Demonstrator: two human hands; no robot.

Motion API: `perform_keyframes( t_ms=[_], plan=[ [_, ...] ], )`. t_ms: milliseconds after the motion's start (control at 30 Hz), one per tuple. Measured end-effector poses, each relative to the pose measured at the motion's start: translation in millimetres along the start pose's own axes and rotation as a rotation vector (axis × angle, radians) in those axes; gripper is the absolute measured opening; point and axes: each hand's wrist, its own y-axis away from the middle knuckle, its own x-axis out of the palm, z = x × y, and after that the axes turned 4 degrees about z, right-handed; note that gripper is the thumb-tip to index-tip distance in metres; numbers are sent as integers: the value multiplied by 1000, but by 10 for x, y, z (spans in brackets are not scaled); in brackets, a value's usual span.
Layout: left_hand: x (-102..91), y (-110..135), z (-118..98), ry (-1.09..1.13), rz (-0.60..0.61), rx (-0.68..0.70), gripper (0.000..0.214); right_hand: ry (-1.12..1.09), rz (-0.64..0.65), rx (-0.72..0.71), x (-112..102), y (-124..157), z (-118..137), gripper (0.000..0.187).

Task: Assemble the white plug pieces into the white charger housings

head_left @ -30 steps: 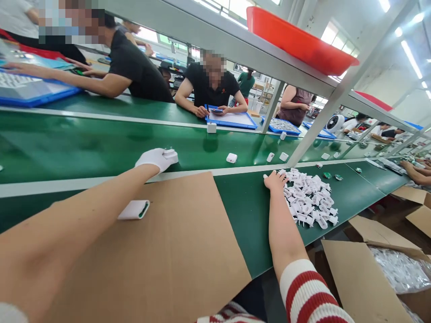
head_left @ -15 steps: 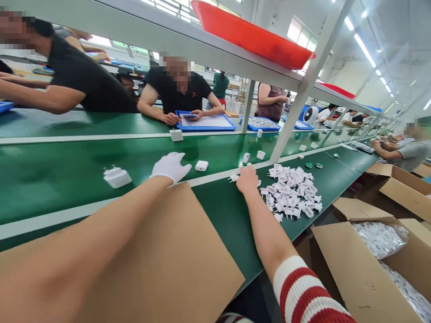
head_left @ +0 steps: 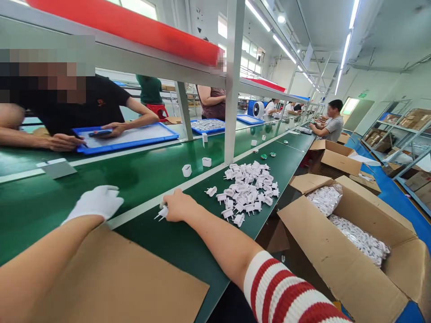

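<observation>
My left hand [head_left: 96, 202], in a white glove, is over the green conveyor belt [head_left: 141, 177] with its fingers curled. What they close on, if anything, is hidden. My bare right hand [head_left: 178, 205] pinches a white two-pin plug piece [head_left: 163, 212] at the near edge of the belt, its pins pointing left. Right of that hand lies a heap of similar white plug pieces [head_left: 247, 186], with one loose plug piece [head_left: 211, 191] beside it. White charger housings [head_left: 186, 170] stand on the belt; a larger white charger [head_left: 57, 168] is at the far left.
A cardboard sheet [head_left: 117, 273] lies below my left forearm. Open cardboard boxes [head_left: 340, 251] with bagged white parts stand at right. A metal post [head_left: 234, 89] and a shelf with a red tray [head_left: 134, 31] rise over the belt. A co-worker sits opposite at a blue tray [head_left: 134, 142].
My view has swung right. My left hand's fingers have curled, and the white housing beside it no longer shows. My right hand has moved left from the heap with a plug piece.
</observation>
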Motion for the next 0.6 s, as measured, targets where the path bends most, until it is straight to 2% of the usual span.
perform_keyframes(
  t_ms=[100, 200, 267, 367, 433, 500, 600],
  plan=[
    [-106, 415, 57, 223, -40, 4, 81, -151, -109, -24, 17, -26, -19, 32],
    [-145, 967, 124, 443, 7, 72, 96, -538, -158, -55, 60, -45, 30, 22],
    [-107, 1310, 176, 546, 1, 114, 98, -900, -48, -51, 95, -51, 97, 18],
    [39, 1683, 287, 644, -14, 159, 79, -1252, 145, -33, 148, -46, 213, 20],
    [157, 1845, 370, 665, -60, 145, 66, -1330, 212, -15, 192, -18, 293, 24],
    [254, 1953, 435, 656, -98, 113, 59, -1306, 222, -4, 247, 27, 377, 29],
    [316, 2033, 476, 572, -160, 70, 57, -1157, 88, -64, 333, 101, 512, 39]
  ],
)
